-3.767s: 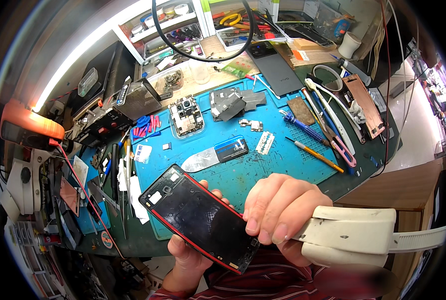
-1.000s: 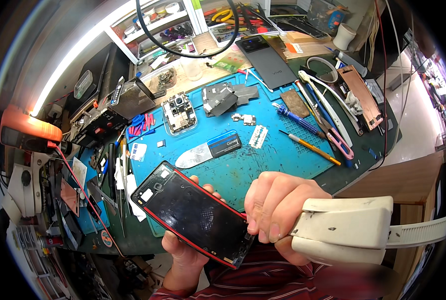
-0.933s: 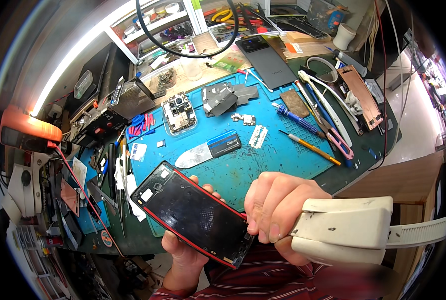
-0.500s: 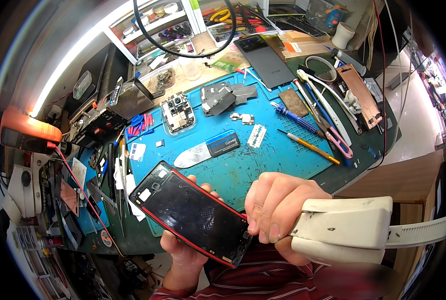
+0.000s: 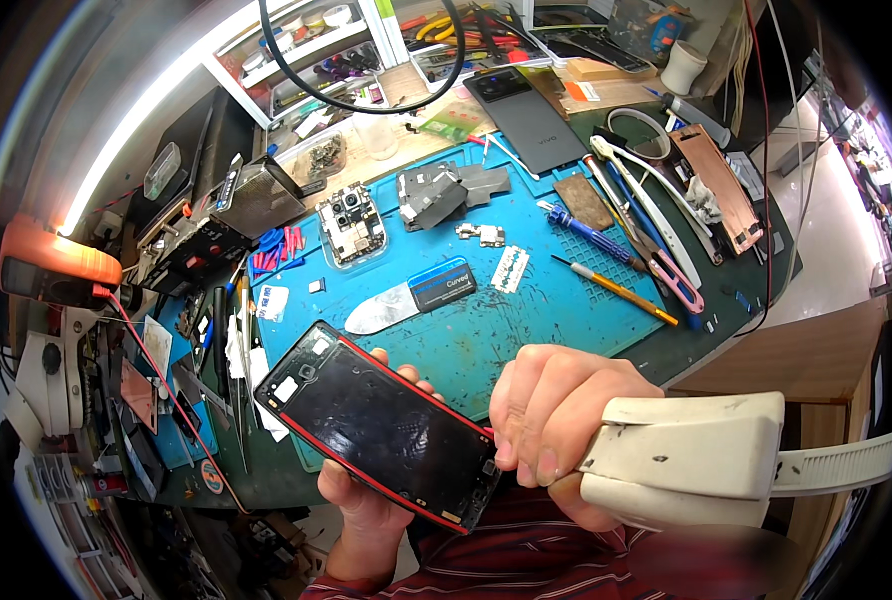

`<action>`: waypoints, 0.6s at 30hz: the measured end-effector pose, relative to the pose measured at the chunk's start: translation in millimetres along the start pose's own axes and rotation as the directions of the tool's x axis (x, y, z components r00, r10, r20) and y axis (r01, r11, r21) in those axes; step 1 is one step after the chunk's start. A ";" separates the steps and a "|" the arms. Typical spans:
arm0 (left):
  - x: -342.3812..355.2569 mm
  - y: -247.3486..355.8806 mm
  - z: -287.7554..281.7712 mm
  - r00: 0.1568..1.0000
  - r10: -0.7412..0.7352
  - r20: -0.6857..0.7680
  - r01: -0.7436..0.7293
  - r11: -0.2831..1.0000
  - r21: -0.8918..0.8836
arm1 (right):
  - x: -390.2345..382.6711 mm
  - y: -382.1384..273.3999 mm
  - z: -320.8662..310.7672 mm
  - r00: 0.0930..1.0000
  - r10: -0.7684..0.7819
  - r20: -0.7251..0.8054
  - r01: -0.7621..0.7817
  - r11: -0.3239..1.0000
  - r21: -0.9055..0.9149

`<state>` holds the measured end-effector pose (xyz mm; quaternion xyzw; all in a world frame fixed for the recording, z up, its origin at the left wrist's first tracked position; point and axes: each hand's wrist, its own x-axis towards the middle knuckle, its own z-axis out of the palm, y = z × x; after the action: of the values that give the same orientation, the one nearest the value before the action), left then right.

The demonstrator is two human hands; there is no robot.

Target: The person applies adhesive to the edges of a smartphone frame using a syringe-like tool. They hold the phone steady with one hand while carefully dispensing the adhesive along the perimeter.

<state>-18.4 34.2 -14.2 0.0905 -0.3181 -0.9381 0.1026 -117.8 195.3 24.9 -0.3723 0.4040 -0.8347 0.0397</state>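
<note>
In my left hand point(image 5: 358, 515) lies a red-edged black phone frame point(image 5: 391, 430), tilted, its inner side up. The thumb presses the near edge and the fingertips show past the far edge. My right hand point(image 5: 556, 410) is closed at the frame's right end, fingers pinched together. A small red tip peeks out between them and the frame; the rest of what they hold is hidden. A cream plastic housing point(image 5: 686, 440) with a ribbed strap covers my right wrist. Beyond the frame, a flat metal pry blade point(image 5: 386, 310) rests on the blue mat point(image 5: 446, 360).
Farther back are a circuit board point(image 5: 351, 225), a perforated metal plate point(image 5: 509, 270) and a grey phone point(image 5: 526, 120). A yellow craft knife point(image 5: 621, 292) and a blue screwdriver point(image 5: 591, 235) lie right. An orange meter point(image 5: 61, 255) stands left. A black cable loop point(image 5: 366, 108) hangs overhead.
The phone frame and my left hand have shifted very slightly left. My right hand stays pinched at the frame's right end. The bench items appear slightly shifted left in view.
</note>
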 end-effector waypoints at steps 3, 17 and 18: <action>0.5 0.2 -0.9 1.000 0.001 0.011 -0.001 1.000 -0.008 | -1.4 -1.1 0.3 1.000 0.009 -0.010 -0.010 1.000 -0.008; 0.3 -1.0 -0.2 1.000 0.014 0.013 -0.014 1.000 -0.028 | -3.1 -2.5 -2.7 1.000 -0.003 0.012 0.004 0.999 -0.039; 0.2 -0.7 -0.1 1.000 0.014 0.013 -0.013 1.000 -0.026 | -2.8 -3.5 -2.2 1.000 -0.001 0.009 0.002 0.999 -0.039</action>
<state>-18.7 34.7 -14.7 0.0808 -0.3075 -0.9419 0.1081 -116.3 200.1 24.8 -0.3769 0.4196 -0.8251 0.0336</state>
